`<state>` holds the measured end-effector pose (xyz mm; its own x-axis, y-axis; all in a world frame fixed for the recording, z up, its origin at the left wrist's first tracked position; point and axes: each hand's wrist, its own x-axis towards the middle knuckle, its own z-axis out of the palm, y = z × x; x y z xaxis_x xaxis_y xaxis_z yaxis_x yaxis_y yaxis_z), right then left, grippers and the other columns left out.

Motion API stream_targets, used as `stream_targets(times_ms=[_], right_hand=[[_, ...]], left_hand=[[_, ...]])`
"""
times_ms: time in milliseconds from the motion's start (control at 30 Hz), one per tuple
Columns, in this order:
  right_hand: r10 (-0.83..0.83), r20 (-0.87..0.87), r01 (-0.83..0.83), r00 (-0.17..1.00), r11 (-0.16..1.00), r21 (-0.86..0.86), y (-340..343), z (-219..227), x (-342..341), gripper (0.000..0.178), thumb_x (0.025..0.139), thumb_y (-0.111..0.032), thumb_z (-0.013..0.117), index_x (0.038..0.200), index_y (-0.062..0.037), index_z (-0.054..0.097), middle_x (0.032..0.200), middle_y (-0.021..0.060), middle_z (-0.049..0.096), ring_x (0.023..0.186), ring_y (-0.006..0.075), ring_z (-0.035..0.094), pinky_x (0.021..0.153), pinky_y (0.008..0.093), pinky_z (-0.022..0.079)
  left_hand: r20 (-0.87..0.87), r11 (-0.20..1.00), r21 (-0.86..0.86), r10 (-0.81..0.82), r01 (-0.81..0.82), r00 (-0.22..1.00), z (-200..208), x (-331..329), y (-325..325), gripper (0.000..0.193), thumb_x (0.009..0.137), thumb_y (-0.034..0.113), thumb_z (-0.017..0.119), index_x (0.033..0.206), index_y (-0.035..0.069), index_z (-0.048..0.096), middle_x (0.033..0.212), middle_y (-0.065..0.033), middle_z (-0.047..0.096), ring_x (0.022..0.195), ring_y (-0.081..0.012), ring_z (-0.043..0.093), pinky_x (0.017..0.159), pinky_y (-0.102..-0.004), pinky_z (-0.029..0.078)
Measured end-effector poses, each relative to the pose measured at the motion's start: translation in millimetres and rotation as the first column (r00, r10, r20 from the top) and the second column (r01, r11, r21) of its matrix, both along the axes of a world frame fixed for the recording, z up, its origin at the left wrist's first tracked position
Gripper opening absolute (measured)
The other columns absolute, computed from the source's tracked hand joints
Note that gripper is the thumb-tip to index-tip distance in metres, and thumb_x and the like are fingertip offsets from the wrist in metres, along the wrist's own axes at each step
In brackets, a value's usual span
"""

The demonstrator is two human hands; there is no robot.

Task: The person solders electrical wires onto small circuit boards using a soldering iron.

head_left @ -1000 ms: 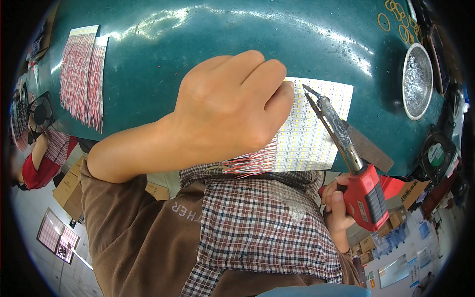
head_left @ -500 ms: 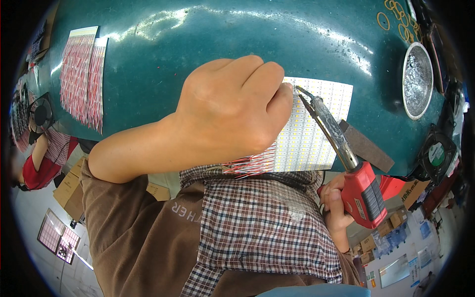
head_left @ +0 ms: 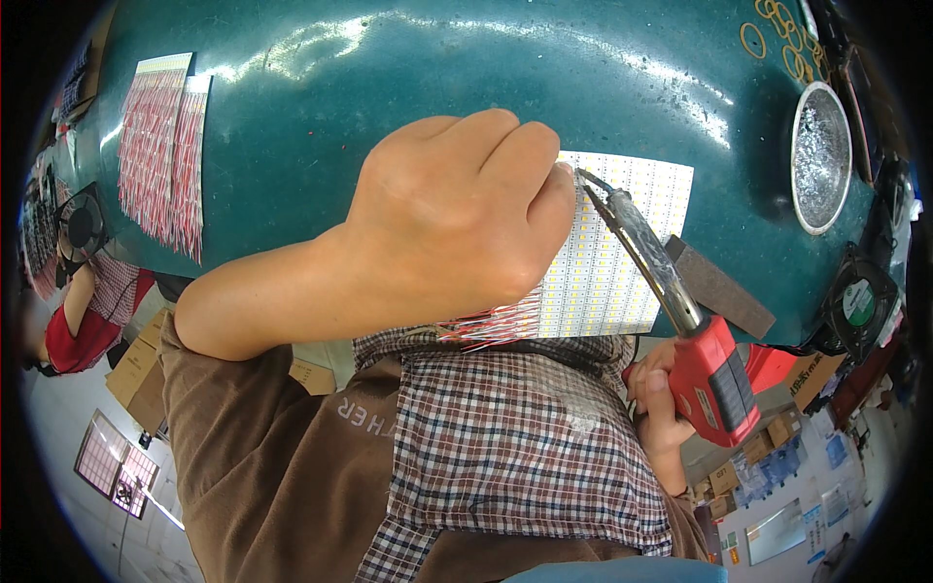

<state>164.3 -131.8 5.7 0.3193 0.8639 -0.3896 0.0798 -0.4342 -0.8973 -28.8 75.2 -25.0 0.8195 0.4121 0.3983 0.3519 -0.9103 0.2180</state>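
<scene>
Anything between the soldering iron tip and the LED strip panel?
Nothing visible. The soldering iron in the right hand points its tip at the panel's upper left edge, right beside the left hand's fingertips, which press the panel.

Person wears a brown short-sleeved top (head_left: 262,457), sleeve ending near the left elbow, pale lettering printed across the chest. Over it a checked apron or bib (head_left: 515,437) in dark red, white and black plaid covers the front. Left hand (head_left: 457,228) and forearm bare, no glove, watch or ring visible. Right hand (head_left: 661,403) also bare, only partly seen at lower right.
</scene>
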Motion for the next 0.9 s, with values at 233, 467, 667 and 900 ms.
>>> stream_targets(times_ms=[233,467,667,900], right_hand=[[0.019,-0.001,-0.019,1.0,0.998,0.053,-3.3,-2.2,2.1,0.005,0.084,-0.001,0.048,0.085,0.0022,0.045,0.072,0.0085,0.045,0.043,0.0084,0.036,0.041,0.0233,0.034],[0.01,-0.065,-0.004,0.998,0.996,0.086,0.4,0.1,2.6,0.006,0.084,-0.001,0.049,0.087,0.0034,0.046,0.074,0.009,0.046,0.042,0.0081,0.036,0.04,0.0238,0.034],[-0.04,-0.029,0.042,0.999,0.997,0.063,-7.7,0.1,2.1,0.017,0.085,-0.004,0.051,0.099,0.0059,0.048,0.068,0.0064,0.045,0.043,0.0079,0.037,0.041,0.0233,0.033],[-0.013,0.009,0.013,1.0,0.999,0.04,-12.0,-2.7,2.8,0.018,0.085,-0.005,0.052,0.099,0.0063,0.048,0.062,0.0049,0.045,0.042,0.0083,0.036,0.042,0.0233,0.033]], left_hand=[[-0.011,1.0,0.001,-0.008,0.008,1.0,1.1,0.7,0.8,0.027,0.054,0.007,0.065,0.081,0.001,0.067,0.061,0.0001,0.044,0.051,-0.0109,0.044,0.039,-0.0231,0.032],[-0.006,1.0,-0.016,0.025,-0.025,1.0,0.0,1.2,-0.7,0.03,0.052,0.008,0.064,0.081,0.002,0.067,0.064,0.0,0.047,0.053,-0.0109,0.045,0.04,-0.0226,0.033],[0.008,1.0,-0.003,0.028,-0.028,1.0,1.9,-1.8,-4.9,0.033,0.052,0.008,0.064,0.083,0.003,0.068,0.066,-0.0002,0.05,0.052,-0.0108,0.045,0.04,-0.0223,0.033],[0.006,0.999,-0.042,0.014,-0.014,1.0,-1.3,-1.9,-6.2,0.03,0.054,0.007,0.065,0.084,0.003,0.068,0.064,0.0,0.049,0.051,-0.0105,0.045,0.04,-0.0223,0.033]])
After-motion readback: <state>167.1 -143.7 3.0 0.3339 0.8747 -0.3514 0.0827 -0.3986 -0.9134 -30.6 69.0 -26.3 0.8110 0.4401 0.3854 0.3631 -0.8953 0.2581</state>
